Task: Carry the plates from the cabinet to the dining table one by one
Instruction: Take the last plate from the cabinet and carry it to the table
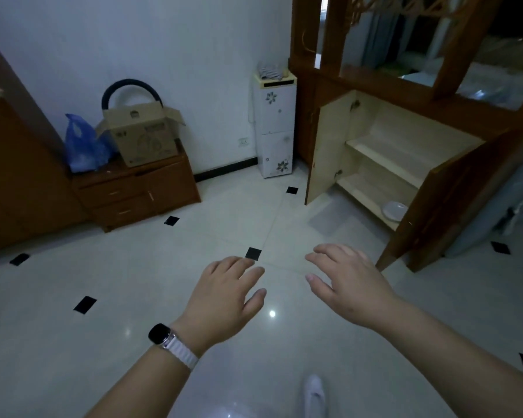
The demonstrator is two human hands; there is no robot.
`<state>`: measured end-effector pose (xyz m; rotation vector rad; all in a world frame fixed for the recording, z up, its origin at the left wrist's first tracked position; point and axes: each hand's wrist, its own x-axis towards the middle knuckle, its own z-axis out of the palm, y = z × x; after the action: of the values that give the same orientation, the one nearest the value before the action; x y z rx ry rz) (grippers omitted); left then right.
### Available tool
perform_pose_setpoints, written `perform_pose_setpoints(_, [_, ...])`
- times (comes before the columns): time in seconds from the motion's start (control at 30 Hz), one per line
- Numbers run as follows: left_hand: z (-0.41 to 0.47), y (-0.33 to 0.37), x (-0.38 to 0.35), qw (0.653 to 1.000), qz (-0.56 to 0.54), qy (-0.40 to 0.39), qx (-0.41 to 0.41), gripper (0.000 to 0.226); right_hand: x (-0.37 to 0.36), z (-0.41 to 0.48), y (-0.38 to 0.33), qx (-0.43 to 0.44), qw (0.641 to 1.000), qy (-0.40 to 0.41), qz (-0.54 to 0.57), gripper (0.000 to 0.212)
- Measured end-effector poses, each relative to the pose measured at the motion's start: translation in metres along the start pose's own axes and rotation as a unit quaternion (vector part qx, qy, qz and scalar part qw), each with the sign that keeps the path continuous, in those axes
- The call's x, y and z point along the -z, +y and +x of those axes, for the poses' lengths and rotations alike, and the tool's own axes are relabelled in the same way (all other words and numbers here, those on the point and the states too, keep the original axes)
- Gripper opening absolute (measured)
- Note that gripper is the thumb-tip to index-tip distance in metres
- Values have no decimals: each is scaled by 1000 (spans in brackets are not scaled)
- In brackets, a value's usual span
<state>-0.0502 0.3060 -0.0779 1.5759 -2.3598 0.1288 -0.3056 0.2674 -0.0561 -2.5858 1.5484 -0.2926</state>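
Note:
A wooden cabinet (372, 152) stands at the right with both low doors swung open. One white plate (394, 211) lies on its bottom shelf, partly hidden by the right door (453, 203). The shelf above it is bare. My left hand (227, 292), with a watch on the wrist, and my right hand (346, 279) are both stretched out in front of me over the tiled floor, fingers relaxed and holding nothing. Both hands are well short of the cabinet. The dining table is not in view.
A white water dispenser (274, 125) stands in the corner left of the cabinet. A low wooden drawer unit (139, 191) at the left carries a cardboard box (142, 134) and a blue bag (83, 144). My white shoe (314, 393) shows on the glossy floor.

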Motion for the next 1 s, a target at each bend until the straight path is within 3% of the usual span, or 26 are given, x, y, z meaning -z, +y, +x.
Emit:
perform_pose_setpoints(0.13, [60,-8,-21,999,14,-10,-28,39,-1,50,42,-4,1000,-2,10,56])
perform_pose_setpoints(0.53, [288,-21,-64,999,25,-21,-31,40,19,197,207,-20,1000,14,16,50])
perform_pose_setpoints(0.9, [421,-6,-115,995,1,-44,-91,41,30,249,314,-114,993,9,38,49])
perform_pose_setpoints(1.0, [456,-14,-129,993,-12,-50,-107,42,28,262,331,-134,990,5,43,60])
